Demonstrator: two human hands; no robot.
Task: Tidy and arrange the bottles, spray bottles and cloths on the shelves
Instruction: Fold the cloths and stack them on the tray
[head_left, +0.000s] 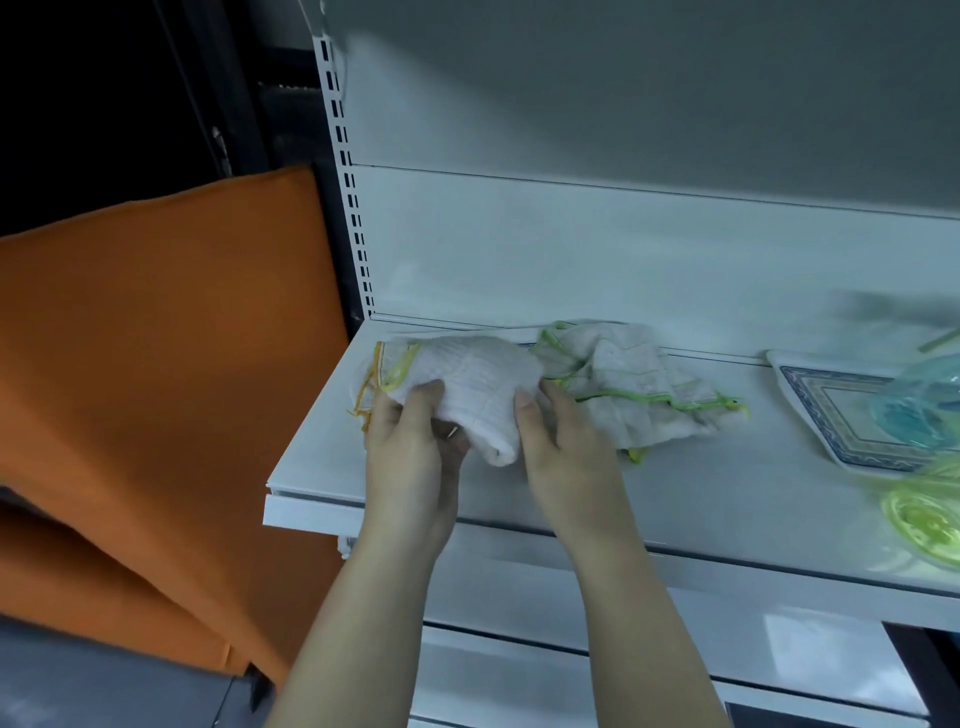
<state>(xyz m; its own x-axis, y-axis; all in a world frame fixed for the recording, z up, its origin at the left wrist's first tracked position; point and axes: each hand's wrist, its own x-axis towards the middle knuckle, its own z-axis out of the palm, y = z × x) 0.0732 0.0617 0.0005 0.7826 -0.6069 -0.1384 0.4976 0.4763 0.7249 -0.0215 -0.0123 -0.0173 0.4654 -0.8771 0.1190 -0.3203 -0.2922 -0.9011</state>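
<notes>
A white cloth with a yellow edge (470, 384) lies bunched on the left end of the white shelf (727, 493). My left hand (410, 447) grips its left part from below, thumb on top. My right hand (566, 447) pinches the same cloth at its right side. Just to the right lies a second crumpled white cloth with a green edge (628, 384), touching the first one and reaching back to the shelf's rear wall. No bottle or spray bottle shows in full.
A blue-patterned rectangular plate (841, 415) sits on the shelf at the right, with a blurred blue plastic item (924, 410) on it and a green plastic item (924, 519) in front. An orange fabric panel (171, 364) stands left of the shelf. A lower shelf (623, 670) shows below.
</notes>
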